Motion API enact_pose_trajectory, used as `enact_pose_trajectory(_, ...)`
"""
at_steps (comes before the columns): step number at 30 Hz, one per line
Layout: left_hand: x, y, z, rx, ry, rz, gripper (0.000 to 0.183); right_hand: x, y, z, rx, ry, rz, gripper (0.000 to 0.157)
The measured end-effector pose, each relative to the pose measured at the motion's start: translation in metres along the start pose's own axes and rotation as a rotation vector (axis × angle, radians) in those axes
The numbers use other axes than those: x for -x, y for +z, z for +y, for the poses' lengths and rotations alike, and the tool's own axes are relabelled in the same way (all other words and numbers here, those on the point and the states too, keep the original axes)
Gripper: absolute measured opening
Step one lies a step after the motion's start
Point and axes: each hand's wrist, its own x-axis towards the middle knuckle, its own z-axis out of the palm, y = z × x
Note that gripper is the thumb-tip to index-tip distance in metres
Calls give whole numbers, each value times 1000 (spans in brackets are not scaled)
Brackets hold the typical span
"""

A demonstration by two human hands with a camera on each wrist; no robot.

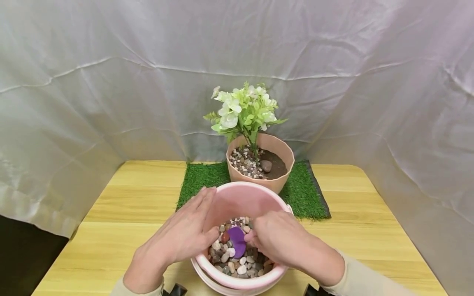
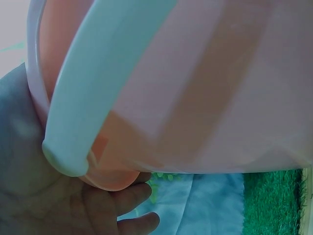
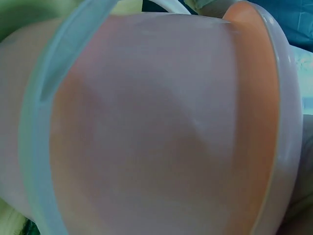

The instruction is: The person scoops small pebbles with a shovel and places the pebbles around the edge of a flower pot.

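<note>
At the near side of the wooden table [image 1: 122, 213] stands the pink bucket [image 1: 242, 197], its pale handle [image 2: 98, 98] lowered; your left hand [image 1: 181, 230] grips the left rim, thumb inside and fingers outside, while your right hand [image 1: 283, 238] reaches within, fingers curled in a hold on the purple scoop [image 1: 237, 241], whose blade lies against the mixed pebbles [image 1: 242, 269]. Beyond the bucket, you see the peach planter [image 1: 275, 185] on green turf [image 1: 303, 197], containing white flowers [image 1: 229, 111], gravel [image 1: 244, 163] and dark soil [image 1: 278, 166], with a draped grey cloth [image 1: 237, 45] behind.
</note>
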Motion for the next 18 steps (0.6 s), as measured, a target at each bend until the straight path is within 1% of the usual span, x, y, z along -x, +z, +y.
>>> enact_pose_trajectory(3,0,0,0,0,-3,-1,94,0,1,1,22,-25,0,42)
enact_pose_trajectory(6,0,0,-1,-3,-4,3,94,-1,2,3,13,-52,9,43)
enact_pose_trajectory(10,0,1,-1,3,-7,6,94,-1,2,7,-30,-70,15,42)
enact_pose_trajectory(18,0,1,-1,10,-4,2,94,0,-1,12,-163,-87,34,46)
